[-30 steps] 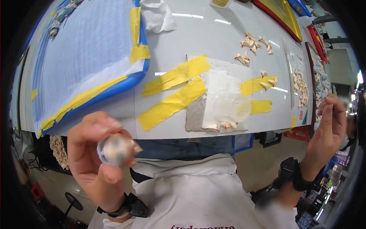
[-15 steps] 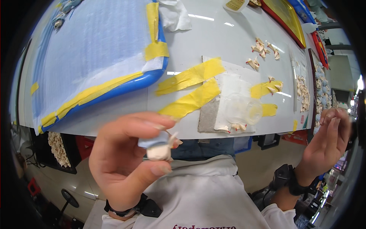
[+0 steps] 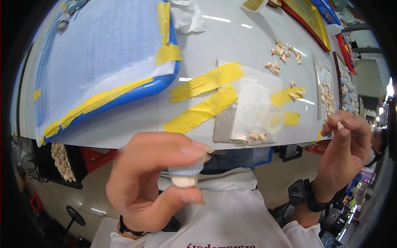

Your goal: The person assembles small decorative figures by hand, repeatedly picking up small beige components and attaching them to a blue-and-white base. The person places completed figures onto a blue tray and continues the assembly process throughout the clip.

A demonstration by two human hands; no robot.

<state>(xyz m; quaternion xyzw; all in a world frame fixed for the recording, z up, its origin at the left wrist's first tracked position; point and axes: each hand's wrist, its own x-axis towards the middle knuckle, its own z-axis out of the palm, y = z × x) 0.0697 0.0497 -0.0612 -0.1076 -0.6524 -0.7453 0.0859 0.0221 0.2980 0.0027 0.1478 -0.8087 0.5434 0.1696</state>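
In the lower middle, my left hand (image 3: pixel 138 177) grips a small figurine (image 3: pixel 185 175) between thumb and fingers. Its cap-like part is pale blue and the rounded part below it is cream; my fingers hide the rest. At the right, my right hand (image 3: pixel 349 144) pinches a tiny cream piece (image 3: pixel 340 125) at the fingertips, beside the table's right end. Small cream pieces with red edges (image 3: pixel 273 67) lie scattered on the white table (image 3: pixel 223 41). A few similar ones rest by a clear round plastic dish (image 3: pixel 264 115) on a white sheet (image 3: pixel 244 97).
A blue tray (image 3: pixel 140 89) lined with pale blue cloth and edged with yellow tape (image 3: pixel 168 53) fills the left. Crumpled white tissue (image 3: pixel 188 18) lies beside it. A yellow-and-red tray (image 3: pixel 308 20) stands far right. Below the table's left, a black bin (image 3: pixel 62 165) holds many cream pieces.
My left hand has moved right and slightly down, turning the figurine. My right hand has shifted left, and a tiny cream piece now shows between its fingertips.
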